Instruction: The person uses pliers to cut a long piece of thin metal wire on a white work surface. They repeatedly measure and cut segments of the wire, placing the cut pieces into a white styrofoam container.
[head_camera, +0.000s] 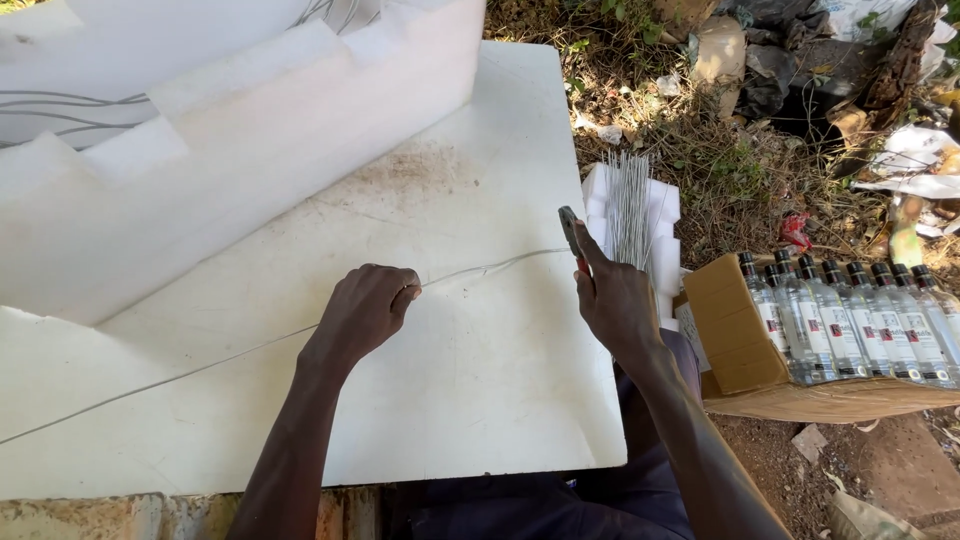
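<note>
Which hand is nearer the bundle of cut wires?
Right. The right hand, holding pliers, is just left of the bundle; the left hand pinches the long wire farther left.

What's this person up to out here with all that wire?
A person sits at a white foam board outdoors. The left hand pinches a long thin wire stretched across the board, and the right hand holds pliers at the wire's end. Beside the board, a bundle of short cut wires lies on a foam block, and a cardboard box holds clear bottles.
</note>
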